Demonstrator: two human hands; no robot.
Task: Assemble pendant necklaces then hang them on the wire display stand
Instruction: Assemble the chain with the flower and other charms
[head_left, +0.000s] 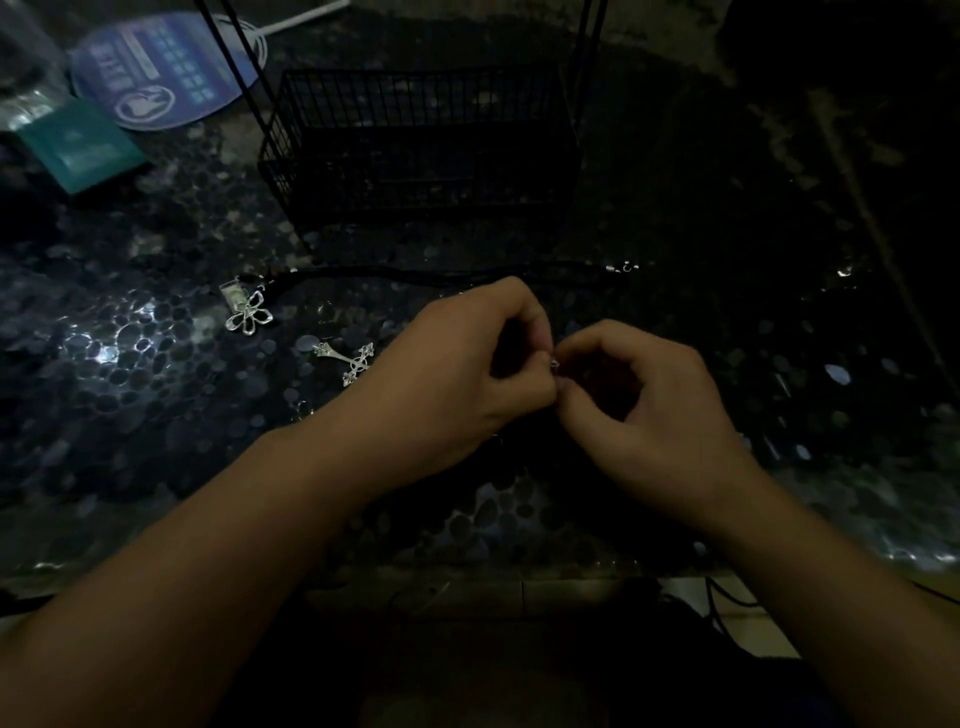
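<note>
Two hands meet fingertip to fingertip over the dark, pebble-patterned table (130, 332), and the grip between them is our reference for everything else. Our left hand (467, 369) has its fingers curled and its thumb pressed to them, pinching a tiny shiny metal piece (554, 364) that glints right at the meeting point. Our right hand (639, 410) curls in from the other side, thumb and forefinger closed together against the same spot; the piece is too small and the light too dim for us to tell what it is, or whether a cord is in the pinch.

Just to the left of the grip, near our left knuckles, a silver cross pendant (349, 359) lies flat on the table. Further left and a little beyond it lies a silver flower pendant (250, 314), with a small clear packet (232, 294) touching its far edge. A bundle of black cords (441, 274) lies stretched across the table just beyond the grip, running from near the flower pendant off to the right.

Well beyond the grip stands the black wire display stand (415, 145), its basket-like base resting on the table and thin uprights rising out of view. Far to the left and beyond sit a teal packet (78, 145), a round blue fan (156, 73) and a clear plastic bottle (26, 67).
</note>
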